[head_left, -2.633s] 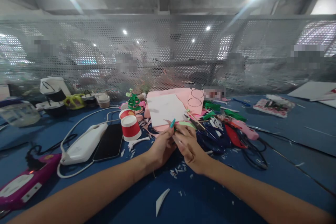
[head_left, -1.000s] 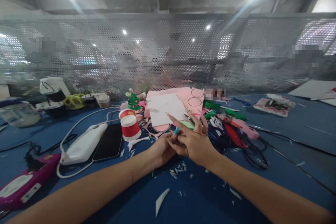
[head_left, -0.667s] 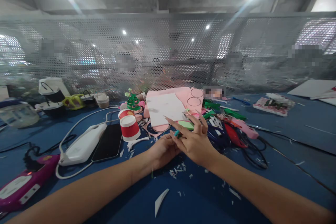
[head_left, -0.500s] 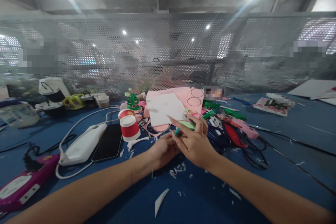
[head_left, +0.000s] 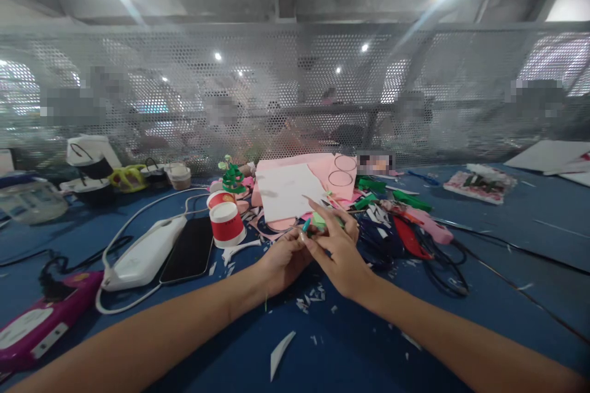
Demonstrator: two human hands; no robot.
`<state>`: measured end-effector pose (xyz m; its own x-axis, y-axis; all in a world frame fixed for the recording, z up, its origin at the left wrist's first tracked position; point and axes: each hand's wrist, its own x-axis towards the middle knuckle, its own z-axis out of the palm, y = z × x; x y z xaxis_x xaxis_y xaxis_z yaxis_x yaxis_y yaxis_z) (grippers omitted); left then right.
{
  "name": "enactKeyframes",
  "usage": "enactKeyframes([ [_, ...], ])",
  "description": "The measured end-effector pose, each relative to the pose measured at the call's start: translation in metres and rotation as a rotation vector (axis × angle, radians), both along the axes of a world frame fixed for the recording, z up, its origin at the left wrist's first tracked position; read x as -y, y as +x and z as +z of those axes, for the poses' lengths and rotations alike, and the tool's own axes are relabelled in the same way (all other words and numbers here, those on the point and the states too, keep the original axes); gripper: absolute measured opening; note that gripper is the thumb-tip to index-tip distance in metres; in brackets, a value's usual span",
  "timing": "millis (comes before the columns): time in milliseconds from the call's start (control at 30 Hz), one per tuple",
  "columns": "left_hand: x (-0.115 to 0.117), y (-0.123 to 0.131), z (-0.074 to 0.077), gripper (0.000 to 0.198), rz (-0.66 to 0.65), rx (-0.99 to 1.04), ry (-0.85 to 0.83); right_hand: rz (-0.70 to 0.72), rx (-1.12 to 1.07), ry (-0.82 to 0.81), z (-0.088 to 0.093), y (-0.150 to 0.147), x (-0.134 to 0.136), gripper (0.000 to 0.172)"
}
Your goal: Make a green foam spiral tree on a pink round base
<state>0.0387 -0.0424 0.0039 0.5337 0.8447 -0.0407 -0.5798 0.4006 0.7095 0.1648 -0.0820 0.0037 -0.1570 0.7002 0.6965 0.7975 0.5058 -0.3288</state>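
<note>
My left hand point(head_left: 283, 261) is closed in a pinch low over the blue table, its fingertips on a small teal piece point(head_left: 306, 225) that looks like curled paper. Facing it, my right hand point(head_left: 340, 258) has its thumb against the same piece, with the index finger stretched out above and the other fingers bent. The piece's lower part is hidden by the fingertips. Just behind the fingers shows a bit of light green paper point(head_left: 319, 220). Beyond them lies a white sheet point(head_left: 290, 191) on pink paper point(head_left: 340, 167) with drawn circles.
Red-and-white paper cups point(head_left: 227, 226), a green spiral paper plant point(head_left: 233, 178), a black phone point(head_left: 190, 250) and a white power bank point(head_left: 145, 255) lie to the left. At right are green paper scraps point(head_left: 412, 199) and a pink-handled tool point(head_left: 436, 228). White clippings point(head_left: 281, 355) litter the table point(head_left: 221, 344).
My right hand has shifted slightly left and rotated, its fingers closing in toward the left hand. The teal piece now stands more upright and shows more above the fingertips.
</note>
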Motion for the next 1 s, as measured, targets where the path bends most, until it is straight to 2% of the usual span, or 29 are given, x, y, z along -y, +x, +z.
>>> enactKeyframes([
  [333,-0.002,0.004,0.001,0.018,0.070,-0.104,0.017,-0.014,-0.035,-0.007,-0.003,0.000,-0.005,0.034],
  [500,0.000,0.001,0.001,0.012,0.001,-0.128,-0.014,-0.042,-0.027,0.015,-0.001,0.002,-0.005,0.034],
  [600,-0.001,-0.001,-0.002,0.005,0.005,-0.095,0.004,-0.042,-0.003,0.037,0.002,0.003,-0.003,0.036],
  [767,-0.002,-0.002,-0.006,0.015,0.009,-0.081,0.037,-0.063,0.073,0.063,0.006,0.001,0.003,0.039],
  [1000,0.001,-0.003,-0.002,0.020,0.011,-0.098,0.095,-0.042,0.112,0.073,0.008,0.000,0.005,0.041],
])
